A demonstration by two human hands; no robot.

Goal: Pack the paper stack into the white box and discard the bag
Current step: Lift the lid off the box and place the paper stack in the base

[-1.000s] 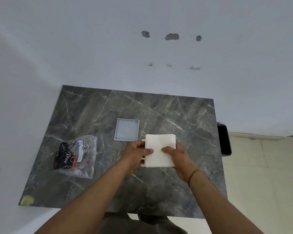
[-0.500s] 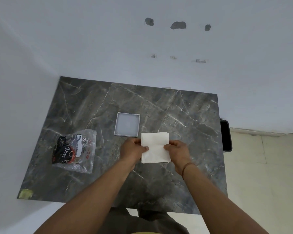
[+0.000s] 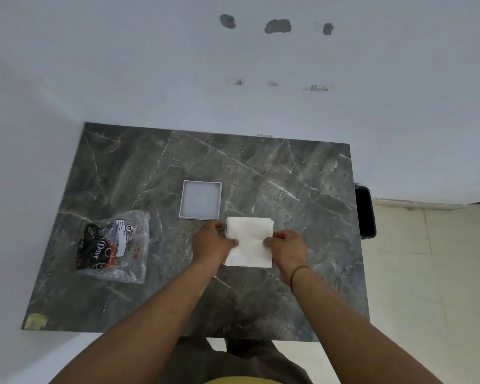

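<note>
A square stack of white paper [image 3: 250, 239] lies near the middle of the dark marble table [image 3: 302, 189]. My left hand [image 3: 212, 242] grips its left edge and my right hand [image 3: 287, 246] grips its right edge, thumbs resting on top. The shallow white box [image 3: 201, 200] sits open and empty just beyond the stack, up and to the left, with my left fingertips close to its near rim. A crumpled clear plastic bag [image 3: 114, 246] with black and red print lies flat on the table's left side, untouched.
White walls close in behind and to the left of the table. A black bin [image 3: 365, 212] stands on the tiled floor off the table's right edge. A patch of yellowish tape [image 3: 35, 320] marks the near left corner.
Both hands keep hold of the paper stack, which has shifted slightly left and nearer to the white box. The bag and the box have not moved.
</note>
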